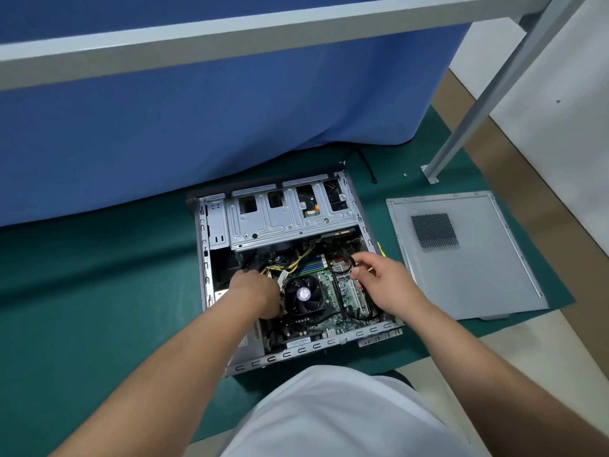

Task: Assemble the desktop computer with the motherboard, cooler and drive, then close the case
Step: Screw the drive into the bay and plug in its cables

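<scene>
Inside the open case (pixel 298 352), which lies on its side on the green mat (pixel 99 291), the motherboard (pixel 329 291) is seen seated flat with the cooler (pixel 303 295) fixed near its middle, and the drive cage (pixel 286 219) spans the far end of the case with a drive partly visible through its cut-outs. A thin black cable (pixel 342 262) is pinched by the curled fingers of the right hand (pixel 382 285) over the right part of the board, just right of the cooler; the left hand (pixel 255 291) is reached down at the cooler's left, its fingers hidden, so whether anything is gripped cannot be told. The cable is judged light and limp, best held close to its plug so that it can be steered; the board is judged stiff but fragile, and should be pressed only at connectors. The cooler's fan blades are best left untouched. A bundle of yellow and black wires (pixel 296 263) is crowded beyond the cooler, under the cage's edge, and is likely to obstruct access to the sockets there. The side panel (pixel 468 255), a thin metal sheet with a mesh vent, is laid flat on the mat to the right of the case, apart from it; it is judged light, with edges to be held carefully. Beyond the case a blue cloth (pixel 197 127) is hung from a frame, and a metal leg (pixel 461 133) is planted to the far right
</scene>
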Available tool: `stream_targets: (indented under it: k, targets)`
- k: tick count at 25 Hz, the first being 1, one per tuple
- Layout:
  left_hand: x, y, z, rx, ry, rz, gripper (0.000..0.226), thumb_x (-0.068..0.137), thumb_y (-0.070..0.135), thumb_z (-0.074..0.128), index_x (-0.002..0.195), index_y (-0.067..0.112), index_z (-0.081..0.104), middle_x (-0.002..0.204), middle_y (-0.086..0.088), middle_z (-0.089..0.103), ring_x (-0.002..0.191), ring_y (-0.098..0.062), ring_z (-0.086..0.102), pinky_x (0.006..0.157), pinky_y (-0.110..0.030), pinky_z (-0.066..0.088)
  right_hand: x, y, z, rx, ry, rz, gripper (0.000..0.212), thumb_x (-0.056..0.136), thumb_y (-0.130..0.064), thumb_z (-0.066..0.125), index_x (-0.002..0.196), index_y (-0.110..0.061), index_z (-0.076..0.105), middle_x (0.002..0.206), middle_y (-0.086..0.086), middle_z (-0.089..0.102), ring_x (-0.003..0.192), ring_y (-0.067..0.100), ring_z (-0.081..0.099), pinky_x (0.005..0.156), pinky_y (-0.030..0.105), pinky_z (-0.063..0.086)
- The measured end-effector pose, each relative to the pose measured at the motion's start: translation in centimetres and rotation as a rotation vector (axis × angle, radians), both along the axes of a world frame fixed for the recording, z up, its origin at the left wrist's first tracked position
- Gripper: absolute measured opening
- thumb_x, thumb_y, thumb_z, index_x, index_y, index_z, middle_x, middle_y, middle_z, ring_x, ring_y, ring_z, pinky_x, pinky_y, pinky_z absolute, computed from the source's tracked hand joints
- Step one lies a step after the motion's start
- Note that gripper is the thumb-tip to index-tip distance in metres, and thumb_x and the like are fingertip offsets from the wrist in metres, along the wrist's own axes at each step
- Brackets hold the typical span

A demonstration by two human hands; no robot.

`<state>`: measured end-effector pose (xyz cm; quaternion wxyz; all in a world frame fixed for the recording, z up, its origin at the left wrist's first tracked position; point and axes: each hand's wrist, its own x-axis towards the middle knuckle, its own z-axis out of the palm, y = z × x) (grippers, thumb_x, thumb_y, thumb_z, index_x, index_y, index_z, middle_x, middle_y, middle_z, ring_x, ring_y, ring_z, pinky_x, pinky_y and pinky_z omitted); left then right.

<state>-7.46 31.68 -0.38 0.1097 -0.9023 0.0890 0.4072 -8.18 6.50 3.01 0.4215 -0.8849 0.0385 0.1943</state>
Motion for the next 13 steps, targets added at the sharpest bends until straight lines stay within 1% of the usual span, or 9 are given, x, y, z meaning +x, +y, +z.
stream_targets:
  k: [2,4,6,7,8,9,10,12,13]
  targets:
    - [-0.2,0.1,-0.1,0.003,-0.039,-0.061,0.044,0.097,0.056,0.049,0.122,0.024,0.066,0.129,-0.003,0.065,0.128,-0.026,0.052,0.107,-0.043,0.037,0.0,0.1,-0.2,-0.034,-0.029,0.008,0.023,0.103,-0.018,0.055,0.114,-0.037,0.060,0.090,-0.013,0.074,0.045,-0.002,0.050,0.042,0.015,0.038]
    - [-0.3,0.3,-0.1,-0.058,-0.067,-0.016,0.044,0.098,0.058,0.047,0.113,0.023,0.068,0.121,-0.004,0.068,0.121,-0.026,0.056,0.101,-0.042,0.042,0.1,0.1,-0.5,-0.064,-0.047,0.012,0.021,0.103,-0.024,0.054,0.102,-0.044,0.058,0.084,-0.016,0.073,0.042,0.002,0.046,0.040,0.019,0.038]
    - [-0.4,0.4,0.5,-0.118,-0.086,0.059,0.039,0.098,0.057,0.048,0.106,0.025,0.068,0.117,-0.004,0.068,0.123,-0.027,0.051,0.102,-0.043,0.041,0.3,0.2,-0.7,-0.132,-0.069,0.038,0.016,0.103,-0.034,0.053,0.091,-0.042,0.061,0.078,-0.019,0.071,0.043,0.003,0.048,0.042,0.018,0.039]
    - [-0.4,0.2,0.9,-0.155,-0.133,0.084,0.035,0.098,0.054,0.049,0.105,0.026,0.068,0.116,-0.004,0.068,0.126,-0.027,0.048,0.103,-0.044,0.039,0.3,0.3,-0.8,-0.179,-0.085,0.052,0.017,0.102,-0.037,0.054,0.088,-0.039,0.063,0.074,-0.017,0.070,0.045,0.003,0.051,0.045,0.020,0.042]
    - [-0.4,-0.3,1.4,-0.223,-0.204,0.112,0.032,0.099,0.051,0.050,0.106,0.027,0.069,0.116,-0.004,0.068,0.126,-0.028,0.049,0.102,-0.044,0.041,0.4,0.3,-0.9,-0.225,-0.101,0.055,0.017,0.101,-0.040,0.056,0.087,-0.036,0.065,0.071,-0.014,0.069,0.049,0.003,0.054,0.049,0.024,0.047]
    - [-0.5,-1.1,1.8,-0.352,-0.276,0.175,0.029,0.099,0.048,0.051,0.111,0.029,0.070,0.116,-0.003,0.069,0.123,-0.028,0.054,0.101,-0.043,0.046,0.4,0.4,-1.0,-0.258,-0.119,0.049,0.016,0.099,-0.041,0.059,0.088,-0.034,0.067,0.068,-0.012,0.067,0.054,0.002,0.057,0.054,0.026,0.049]
    - [-0.5,-2.1,2.3,-0.530,-0.316,0.295,0.029,0.100,0.046,0.053,0.118,0.030,0.069,0.118,0.000,0.070,0.117,-0.026,0.060,0.098,-0.043,0.051,0.5,0.5,-1.1,-0.275,-0.138,0.036,0.016,0.098,-0.041,0.062,0.090,-0.031,0.071,0.069,-0.013,0.067,0.060,0.002,0.060,0.059,0.027,0.051]
    - [-0.4,-4.6,2.9,-0.904,-0.278,0.657,0.030,0.100,0.040,0.059,0.125,0.026,0.069,0.119,0.004,0.072,0.103,-0.020,0.068,0.094,-0.043,0.057,0.7,0.8,-1.2,-0.296,-0.164,0.015,0.017,0.096,-0.040,0.065,0.093,-0.026,0.075,0.072,-0.012,0.068,0.068,0.008,0.063,0.063,0.028,0.051]
    - [-0.2,-5.9,3.0,-1.043,-0.225,0.863,0.027,0.100,0.036,0.061,0.122,0.022,0.071,0.116,0.004,0.073,0.098,-0.018,0.069,0.093,-0.044,0.058,0.8,1.0,-1.2,-0.312,-0.170,0.018,0.017,0.096,-0.039,0.066,0.093,-0.025,0.075,0.071,-0.012,0.066,0.068,0.009,0.062,0.062,0.028,0.049]
